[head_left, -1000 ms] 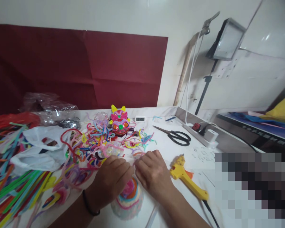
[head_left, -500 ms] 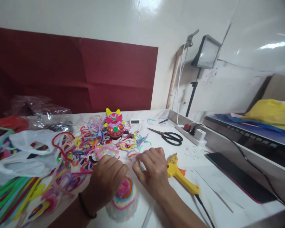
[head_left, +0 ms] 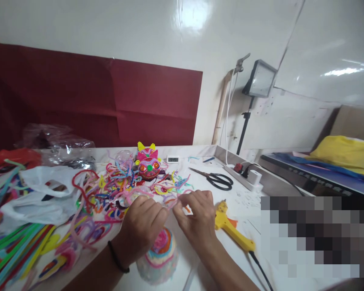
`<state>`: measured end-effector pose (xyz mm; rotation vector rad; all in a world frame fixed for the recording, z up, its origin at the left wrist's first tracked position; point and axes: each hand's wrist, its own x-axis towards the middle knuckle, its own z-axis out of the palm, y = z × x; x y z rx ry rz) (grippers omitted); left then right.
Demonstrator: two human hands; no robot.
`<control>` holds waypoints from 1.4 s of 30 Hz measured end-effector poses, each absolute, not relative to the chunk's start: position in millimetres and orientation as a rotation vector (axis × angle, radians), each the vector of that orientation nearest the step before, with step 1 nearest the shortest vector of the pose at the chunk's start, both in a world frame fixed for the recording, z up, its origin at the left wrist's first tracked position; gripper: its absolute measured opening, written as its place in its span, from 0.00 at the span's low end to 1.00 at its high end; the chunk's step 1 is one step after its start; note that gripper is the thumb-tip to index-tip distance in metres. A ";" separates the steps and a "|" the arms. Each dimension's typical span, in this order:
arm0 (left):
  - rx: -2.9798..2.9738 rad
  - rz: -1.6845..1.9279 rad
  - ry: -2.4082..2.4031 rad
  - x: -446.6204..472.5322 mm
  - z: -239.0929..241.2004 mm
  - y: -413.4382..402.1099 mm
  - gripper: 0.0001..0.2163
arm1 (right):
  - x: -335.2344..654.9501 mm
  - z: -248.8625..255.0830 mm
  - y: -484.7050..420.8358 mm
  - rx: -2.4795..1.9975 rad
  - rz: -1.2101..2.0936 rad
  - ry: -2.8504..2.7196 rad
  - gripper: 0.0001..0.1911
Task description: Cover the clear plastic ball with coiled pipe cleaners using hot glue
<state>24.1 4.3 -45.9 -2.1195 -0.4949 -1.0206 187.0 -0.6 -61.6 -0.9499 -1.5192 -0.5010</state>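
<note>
Both my hands are raised over the table with a short pink pipe cleaner (head_left: 172,203) stretched between them. My left hand (head_left: 144,226), with a dark band at the wrist, is closed on one end; the fingers curl out of sight. My right hand (head_left: 197,214) pinches the other end between thumb and forefinger. Just below stands a rounded, dome-like piece (head_left: 159,268) covered in pale fuzzy strips, with pink, orange and blue rings on top. My left hand partly hides it.
Loose pipe cleaners (head_left: 21,250) and a white plastic bag (head_left: 39,212) lie at left. Behind are a colourful animal-face ornament (head_left: 149,166) and a small digital clock (head_left: 172,159). On the right are scissors (head_left: 216,180), a yellow glue gun (head_left: 235,236) with its cord, and a power strip (head_left: 245,182).
The view has tilted slightly upward. Both hands keep their hold on the pink pipe cleaner, with only a small shift of the fingers. The dome-like piece stays below them.
</note>
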 end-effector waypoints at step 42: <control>-2.736 -1.941 -1.803 20.3 -63.5 16.4 0.14 | 205.3 -53.1 9.7 -0.801 1.091 -1.336 0.18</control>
